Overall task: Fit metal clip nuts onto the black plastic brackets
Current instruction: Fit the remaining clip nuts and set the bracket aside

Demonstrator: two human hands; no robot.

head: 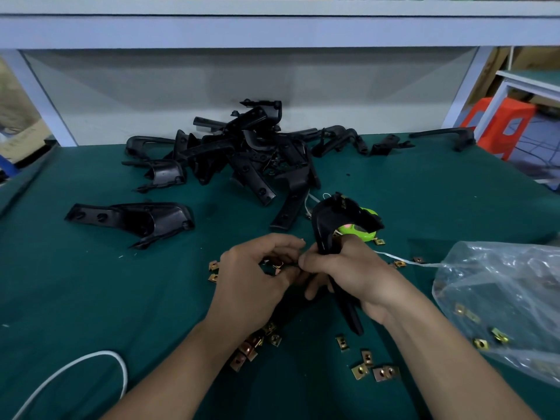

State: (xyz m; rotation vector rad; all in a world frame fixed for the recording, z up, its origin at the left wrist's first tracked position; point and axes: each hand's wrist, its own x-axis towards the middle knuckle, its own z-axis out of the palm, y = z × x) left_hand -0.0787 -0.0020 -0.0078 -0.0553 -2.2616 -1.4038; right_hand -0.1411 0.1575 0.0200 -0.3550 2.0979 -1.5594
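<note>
A white cord (pixel 91 363) loops across the near left of the green-covered counter (pixel 91 298). Farther back, a single black plastic bracket (pixel 133 221) lies flat, long axis left to right, its flared glossy end toward the right. Behind it a tangled pile of brackets (pixel 242 150) sits at the counter's back edge. At centre, the left hand (pixel 251 280) is curled, fingertips pinching a small brass-coloured clip nut (pixel 276 265) against the held bracket (pixel 333 234). That bracket stands nearly upright, long axis running from near the person up and away, its curved hooded end uppermost. The right hand (pixel 354 274) is clamped around its shank. Loose clip nuts (pixel 366 362), squarish folded metal with a centre hole, lie scattered below both hands. A green object (pixel 360 230) rests behind the bracket. At right, a clear crinkled plastic bag (pixel 509 304) holds more nuts.
</note>
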